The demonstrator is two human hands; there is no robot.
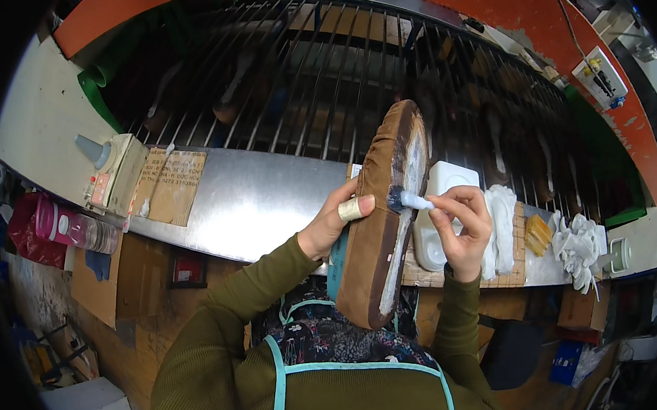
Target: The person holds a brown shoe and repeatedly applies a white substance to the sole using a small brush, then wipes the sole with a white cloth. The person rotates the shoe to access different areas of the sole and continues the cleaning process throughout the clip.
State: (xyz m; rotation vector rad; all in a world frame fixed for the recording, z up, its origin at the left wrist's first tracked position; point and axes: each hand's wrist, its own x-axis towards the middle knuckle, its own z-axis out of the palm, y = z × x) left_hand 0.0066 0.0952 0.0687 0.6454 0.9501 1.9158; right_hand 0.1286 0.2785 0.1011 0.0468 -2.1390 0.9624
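Observation:
A brown suede-like shoe [366, 256], turned on its side with its underside to the right, is gripped by my left hand [333, 218], whose thumb is wrapped in pale tape. White paste [414, 153] coats much of the underside. Pinched in my right hand [463, 230] is a small brush [412, 200] with a pale handle. Its dark bristles touch the underside near the middle. Part of a teal piece [337, 261] shows behind the shoe, by my left wrist. Behind my right hand stands a white plastic container [448, 177], partly hidden.
A metal worktop [267, 198] runs along a rack of metal bars [319, 76], with shoes below. White gloves [575, 245], a folded white cloth [500, 223] and a yellow block [538, 234] lie at right. At left are cardboard [177, 186] and a cream box [119, 174].

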